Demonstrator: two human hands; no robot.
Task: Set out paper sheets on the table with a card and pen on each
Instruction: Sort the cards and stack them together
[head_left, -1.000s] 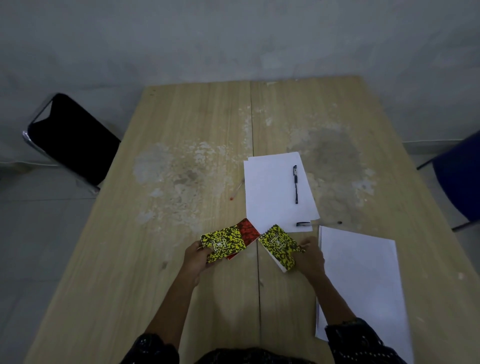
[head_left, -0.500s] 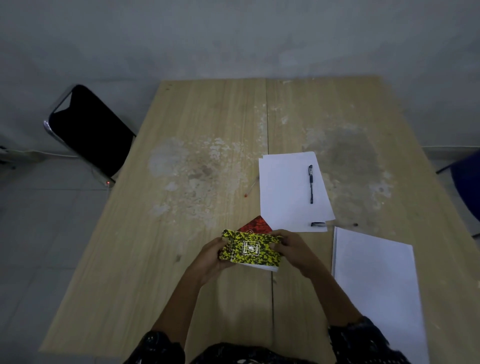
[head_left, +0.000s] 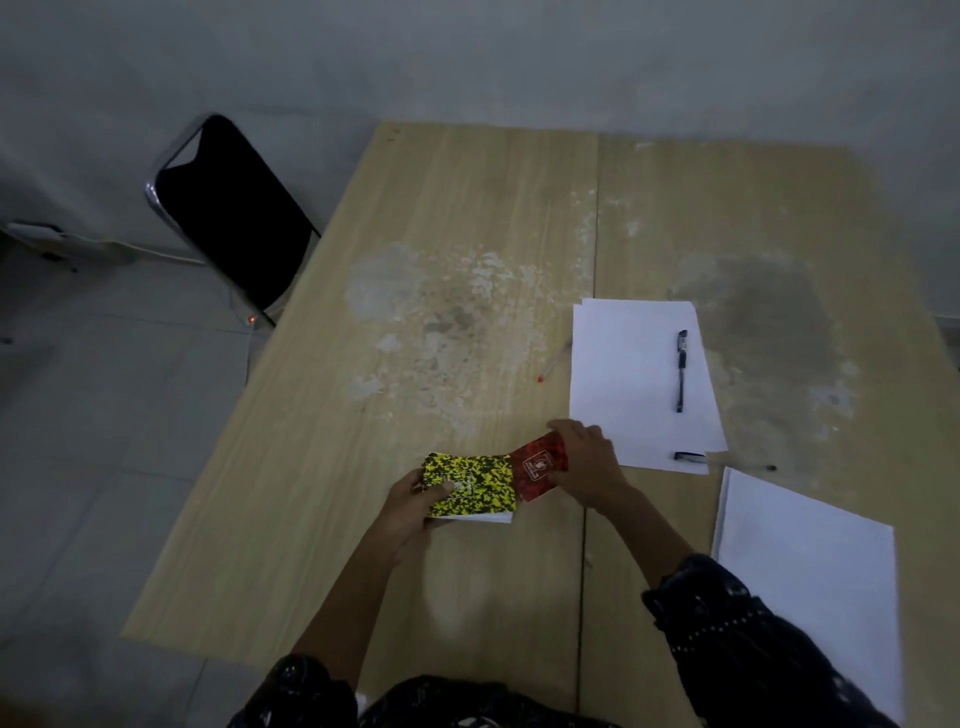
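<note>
Cards first: yellow deck (head_left: 470, 486) sits in the left hand (head_left: 415, 506), fingers curled round its near-left edge, thumb on the top face. Held flat above the table (head_left: 467, 218), not resting on it as far as I can tell. Looks like a dealing grip, keeps the stack squared while the other hand pulls singles.

Right hand (head_left: 584, 465) is closed on a red card (head_left: 537, 467), pinching its far right corner. Card still overlaps the deck's right edge, so my read is it's mid-draw, not yet free.

Likely target: sheet (head_left: 631, 379) just beyond the right hand, far-right of it. It already has a black pen (head_left: 681, 371) lying lengthwise near its right edge, no card on it. Looks like more than one sheet stacked there, edges slightly offset.

Second pen (head_left: 691, 457) lies at that sheet's near edge, partly on it, partly off toward the right. A thin red-tipped stick (head_left: 555, 361) lies just left of the sheet, can't tell what it is.

Near-right: paper stack (head_left: 810, 582), bare, probably the supply for further places.

Rest of the table is bare, worn patches mid-surface. Black chair (head_left: 234, 208) off the far-left corner.

Judgement: one place half set, card drop next.
</note>
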